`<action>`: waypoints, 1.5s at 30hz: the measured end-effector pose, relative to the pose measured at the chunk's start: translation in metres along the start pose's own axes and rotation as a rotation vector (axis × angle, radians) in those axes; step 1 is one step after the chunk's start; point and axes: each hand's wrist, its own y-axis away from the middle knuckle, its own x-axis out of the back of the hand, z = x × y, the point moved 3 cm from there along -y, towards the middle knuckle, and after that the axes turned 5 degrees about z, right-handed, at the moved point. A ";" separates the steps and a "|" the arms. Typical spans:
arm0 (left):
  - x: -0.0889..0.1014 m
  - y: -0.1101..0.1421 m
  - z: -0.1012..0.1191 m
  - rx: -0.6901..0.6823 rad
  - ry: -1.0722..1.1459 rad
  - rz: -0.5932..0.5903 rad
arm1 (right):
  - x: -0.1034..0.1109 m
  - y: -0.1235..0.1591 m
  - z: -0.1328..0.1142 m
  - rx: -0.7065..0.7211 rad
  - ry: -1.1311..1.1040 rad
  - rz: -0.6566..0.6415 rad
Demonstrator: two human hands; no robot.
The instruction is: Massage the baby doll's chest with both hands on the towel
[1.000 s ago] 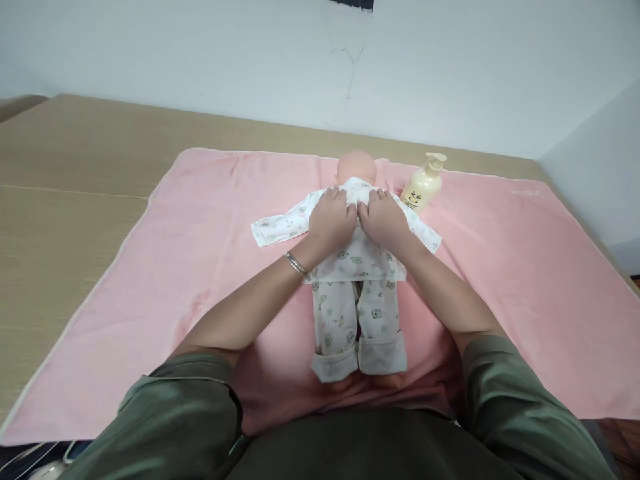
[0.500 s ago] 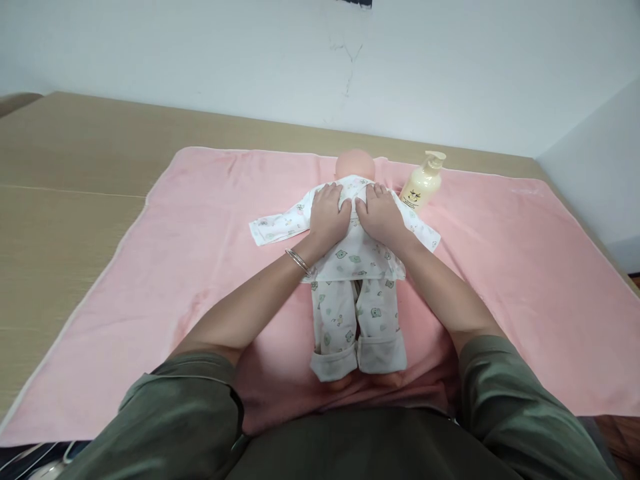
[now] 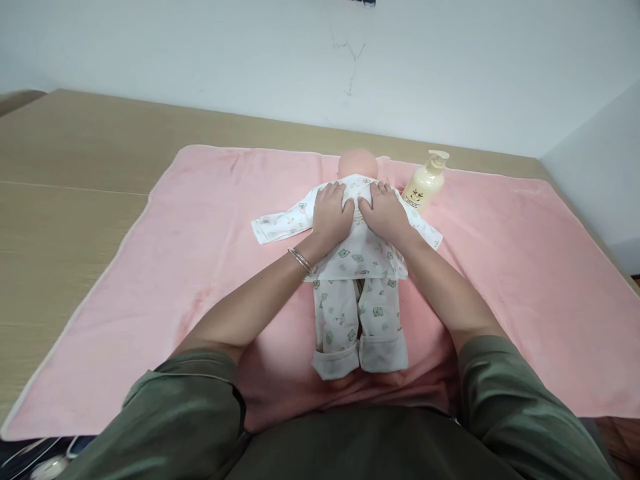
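A baby doll (image 3: 358,164) lies stretched out with its head toward the wall, dressed in a white printed top (image 3: 357,261) and matching trousers (image 3: 379,313) with turned-up cuffs. Its face is hidden. My left hand (image 3: 332,212) rests flat on the upper left of the doll's clothed torso, fingers pointing to its shoulder. On the upper right of the torso lies my right hand (image 3: 386,212), also flat, its thumb close to the left thumb. Neither hand grasps anything. The doll's sleeves spread out to both sides.
A cream pump bottle (image 3: 424,183) stands just right of the doll's shoulder. Beneath everything spreads a pink blanket (image 3: 520,280) over a wooden table (image 3: 85,160). A cracked white wall (image 3: 225,60) rises behind. Cables and a pale object (image 3: 50,468) show at bottom left.
The whole view has shifted very slightly. Both hands stay flat on the doll's torso, with no clear movement against it.
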 end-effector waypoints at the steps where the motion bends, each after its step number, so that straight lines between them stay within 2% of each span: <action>1: 0.000 0.000 0.000 0.002 -0.007 -0.004 | 0.000 0.000 0.000 0.002 0.000 0.007; 12: 0.002 0.011 0.009 -0.051 -0.028 -0.003 | 0.004 -0.008 0.009 0.096 -0.060 -0.008; 18: 0.005 -0.007 -0.002 -0.014 -0.003 -0.128 | 0.006 0.020 -0.019 0.111 0.129 0.017; 22: 0.004 -0.011 -0.007 -0.015 0.004 -0.128 | 0.006 0.032 -0.029 0.192 0.154 0.041; 28: 0.006 0.018 0.022 -0.182 -0.146 -0.026 | 0.008 -0.003 0.007 0.064 -0.006 -0.038; 31: 0.008 0.026 0.032 -0.228 -0.172 -0.033 | 0.006 -0.011 0.015 0.031 -0.021 -0.044; 34: 0.010 0.017 0.026 -0.145 -0.132 -0.095 | 0.004 -0.003 0.007 0.062 0.056 0.010; 37: 0.011 0.001 0.011 -0.037 -0.072 -0.148 | 0.005 0.013 -0.010 0.156 0.179 0.069; 39: 0.009 -0.005 0.005 -0.024 -0.061 -0.155 | 0.008 0.021 -0.018 0.202 0.217 0.073; 41: 0.007 -0.006 0.002 -0.045 -0.077 -0.127 | 0.011 0.022 -0.018 0.160 0.189 0.062; 45: 0.003 0.009 0.011 -0.121 -0.113 -0.027 | 0.012 0.007 -0.002 0.040 0.073 0.027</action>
